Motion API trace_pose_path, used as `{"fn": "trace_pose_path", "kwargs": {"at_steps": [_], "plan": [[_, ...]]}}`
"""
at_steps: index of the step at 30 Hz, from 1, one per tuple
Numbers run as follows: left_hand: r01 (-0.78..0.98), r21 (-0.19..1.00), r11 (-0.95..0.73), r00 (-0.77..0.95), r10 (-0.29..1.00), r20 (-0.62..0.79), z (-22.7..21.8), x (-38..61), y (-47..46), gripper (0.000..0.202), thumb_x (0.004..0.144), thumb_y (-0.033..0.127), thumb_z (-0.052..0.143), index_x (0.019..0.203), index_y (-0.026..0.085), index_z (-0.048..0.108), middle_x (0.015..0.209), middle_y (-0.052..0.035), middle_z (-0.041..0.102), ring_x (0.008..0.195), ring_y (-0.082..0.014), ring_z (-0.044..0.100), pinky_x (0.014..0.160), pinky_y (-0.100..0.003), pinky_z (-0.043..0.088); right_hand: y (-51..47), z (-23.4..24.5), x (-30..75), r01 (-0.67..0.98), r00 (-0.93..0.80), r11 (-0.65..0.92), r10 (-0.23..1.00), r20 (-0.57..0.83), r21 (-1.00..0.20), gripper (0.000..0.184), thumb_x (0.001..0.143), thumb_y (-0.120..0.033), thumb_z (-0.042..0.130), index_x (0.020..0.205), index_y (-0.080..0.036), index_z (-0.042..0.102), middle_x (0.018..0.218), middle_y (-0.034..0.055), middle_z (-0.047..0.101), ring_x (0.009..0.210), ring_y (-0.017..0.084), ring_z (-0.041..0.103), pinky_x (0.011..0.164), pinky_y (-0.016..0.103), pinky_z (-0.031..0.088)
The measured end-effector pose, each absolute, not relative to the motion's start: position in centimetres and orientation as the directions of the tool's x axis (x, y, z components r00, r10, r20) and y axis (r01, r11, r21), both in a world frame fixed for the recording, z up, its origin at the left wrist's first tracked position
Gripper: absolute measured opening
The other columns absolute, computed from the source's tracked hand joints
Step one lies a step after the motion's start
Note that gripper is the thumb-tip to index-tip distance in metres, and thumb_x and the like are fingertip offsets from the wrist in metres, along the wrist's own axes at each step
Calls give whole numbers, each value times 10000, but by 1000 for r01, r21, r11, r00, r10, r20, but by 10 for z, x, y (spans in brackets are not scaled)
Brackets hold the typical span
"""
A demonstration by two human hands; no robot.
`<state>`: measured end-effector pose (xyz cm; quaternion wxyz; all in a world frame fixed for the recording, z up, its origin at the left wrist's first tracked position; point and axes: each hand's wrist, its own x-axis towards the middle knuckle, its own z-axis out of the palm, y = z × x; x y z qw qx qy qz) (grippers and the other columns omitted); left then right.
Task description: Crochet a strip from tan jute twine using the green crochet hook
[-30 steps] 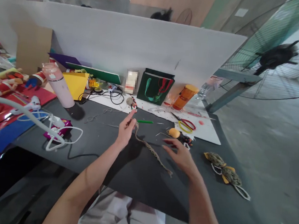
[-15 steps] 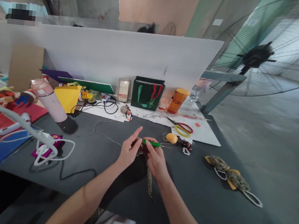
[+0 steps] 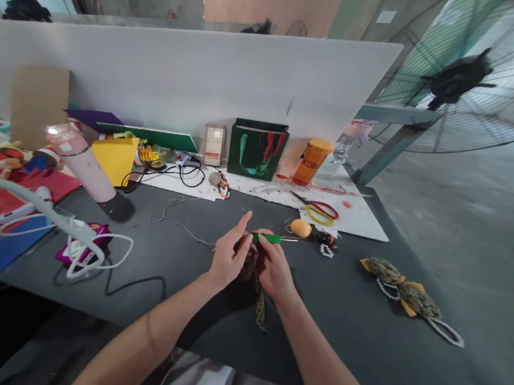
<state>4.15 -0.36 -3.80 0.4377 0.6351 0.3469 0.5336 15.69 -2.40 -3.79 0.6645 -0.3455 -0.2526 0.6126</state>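
Note:
Both my hands meet over the middle of the dark table [image 3: 360, 350]. My right hand [image 3: 274, 271] pinches a green-handled hook [image 3: 267, 238] that points left to right. My left hand [image 3: 228, 257] is closed on the top of a braided brown cord strip [image 3: 262, 303], with its forefinger raised. The strip hangs down between my wrists toward the table's near edge. A thin grey thread [image 3: 180, 224] trails left from the hands across the table.
Behind the hands lie an orange ball [image 3: 300, 228], beads [image 3: 325, 244] and red-yellow scissors [image 3: 319, 211] on white paper. A cord bundle [image 3: 405, 294] lies right. A pink bottle [image 3: 83, 165], white cable [image 3: 90, 248], green bag [image 3: 256, 149] and orange cup [image 3: 310, 161] stand further back. A fan [image 3: 461, 85] stands right.
My right hand picked up the green hook from the table and came to my left hand. The cord strip, stretched out a second ago, now hangs bunched between both hands.

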Motion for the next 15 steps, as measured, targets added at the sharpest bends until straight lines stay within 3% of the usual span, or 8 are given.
{"fn": "trace_pose_path", "kwargs": {"at_steps": [4,7,10,15], "plan": [[-78,946,-315,178,929,324,-35,40,-2,589,916,376,622,1471,202,526,766,8,645,673,-143,527,720,-267,486,-24,-37,155,-602,114,-20,987,-111,-798,362,612,-429,900,813,-201,703,509,-73,582,373,77,466,343,177,364],[-142,963,-230,182,950,254,-33,38,-1,675,922,407,626,1538,218,425,730,26,616,626,-137,502,670,-264,464,-24,-34,155,-561,162,12,982,-95,-828,378,587,-432,914,801,-185,724,475,-81,532,361,51,394,313,153,230],[-221,966,-131,213,960,179,-31,35,0,683,946,475,578,1556,230,394,737,14,627,594,-146,502,650,-287,466,-25,-31,156,-513,235,76,970,-55,-855,368,582,-433,918,797,-187,748,501,-69,553,388,45,388,336,161,236],[-340,940,-3,283,953,105,-26,32,0,723,883,454,675,1527,216,448,908,-29,698,799,-174,611,840,-329,492,-31,-25,157,-450,302,143,953,1,-881,333,601,-441,905,779,-194,770,623,-19,665,379,35,366,334,189,238]]}}
